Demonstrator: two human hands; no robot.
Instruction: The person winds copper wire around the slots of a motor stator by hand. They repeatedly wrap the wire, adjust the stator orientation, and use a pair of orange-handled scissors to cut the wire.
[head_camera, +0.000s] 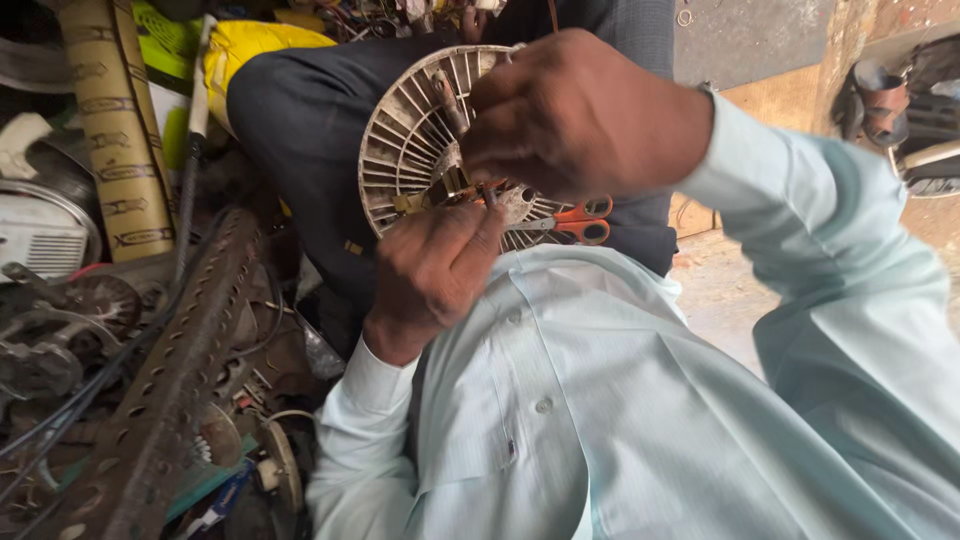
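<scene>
Head view: a round white slotted fan housing (405, 150) rests on the person's dark-trousered lap. The left hand (432, 275) is curled, its fingertips pressed to a brass fitting (448, 190) at the housing's centre. The right hand (580, 110) is closed over the housing's right side; what it grips cannot be told. Orange-handled scissors (580, 220) lie just beside the housing. A perforated rusty metal bar (170, 380) lies at left among scrap parts.
</scene>
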